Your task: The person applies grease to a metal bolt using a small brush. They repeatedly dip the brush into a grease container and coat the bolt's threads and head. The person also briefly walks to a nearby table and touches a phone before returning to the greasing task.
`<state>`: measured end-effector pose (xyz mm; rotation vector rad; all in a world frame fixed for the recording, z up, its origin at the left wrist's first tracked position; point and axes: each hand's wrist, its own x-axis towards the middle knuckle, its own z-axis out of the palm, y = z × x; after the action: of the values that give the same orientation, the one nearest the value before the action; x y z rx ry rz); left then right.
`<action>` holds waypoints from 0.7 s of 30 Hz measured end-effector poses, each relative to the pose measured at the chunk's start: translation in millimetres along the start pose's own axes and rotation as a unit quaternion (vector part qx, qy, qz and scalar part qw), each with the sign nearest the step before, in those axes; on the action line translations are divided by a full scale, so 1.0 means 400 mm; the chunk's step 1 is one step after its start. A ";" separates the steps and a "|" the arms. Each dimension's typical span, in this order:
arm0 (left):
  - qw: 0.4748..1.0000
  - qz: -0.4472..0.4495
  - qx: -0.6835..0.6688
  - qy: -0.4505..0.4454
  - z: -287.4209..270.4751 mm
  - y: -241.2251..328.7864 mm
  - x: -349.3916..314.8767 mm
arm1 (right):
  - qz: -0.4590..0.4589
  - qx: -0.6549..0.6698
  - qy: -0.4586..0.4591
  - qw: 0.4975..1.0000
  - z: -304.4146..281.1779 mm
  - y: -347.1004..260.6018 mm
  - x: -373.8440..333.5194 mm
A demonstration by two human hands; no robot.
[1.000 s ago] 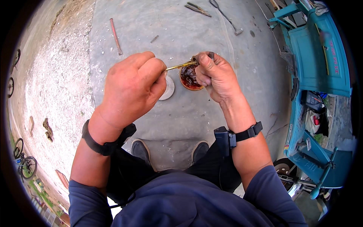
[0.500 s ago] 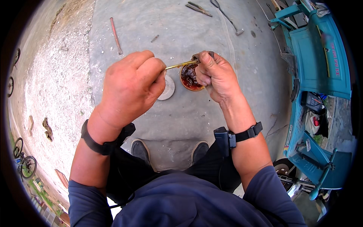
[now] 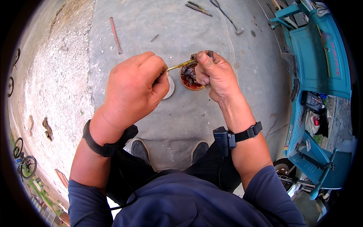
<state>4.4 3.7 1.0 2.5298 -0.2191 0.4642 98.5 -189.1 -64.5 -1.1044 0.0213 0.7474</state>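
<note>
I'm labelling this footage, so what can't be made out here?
All in the head view:
- Stick: left end, inside the left hand.
- Dark piece: partly covered by the right hand.
- Container: right side, behind the right hand.
- Disc: left part, behind the left hand.

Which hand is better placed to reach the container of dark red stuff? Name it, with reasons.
Probably the right hand: it overlaps the container in view; the left hand sits farther left, partly covering the white disc.

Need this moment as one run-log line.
left hand: gripping thin yellowish rod | right hand: holding dark piece at rod's far end | ground: round container of dark red substance, pale disc beside it
</note>
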 end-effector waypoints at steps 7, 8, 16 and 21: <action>1.000 -0.004 0.015 0.005 -0.001 -0.001 -0.003 | 0.000 -0.004 0.001 1.000 0.004 -0.004 -0.003; 1.000 -0.002 0.016 -0.005 -0.002 0.001 -0.004 | -0.001 -0.006 0.002 1.000 0.005 -0.004 -0.004; 0.999 0.015 0.036 0.012 -0.002 -0.007 0.000 | 0.000 -0.009 -0.006 1.000 0.006 -0.003 -0.005; 0.999 -0.035 -0.027 -0.018 -0.008 -0.001 -0.006 | -0.002 -0.016 -0.004 1.000 0.005 -0.002 -0.005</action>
<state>1.4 6.0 2.7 2.4862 -0.1540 0.3796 96.7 -188.9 -62.1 -1.1318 0.0014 0.7505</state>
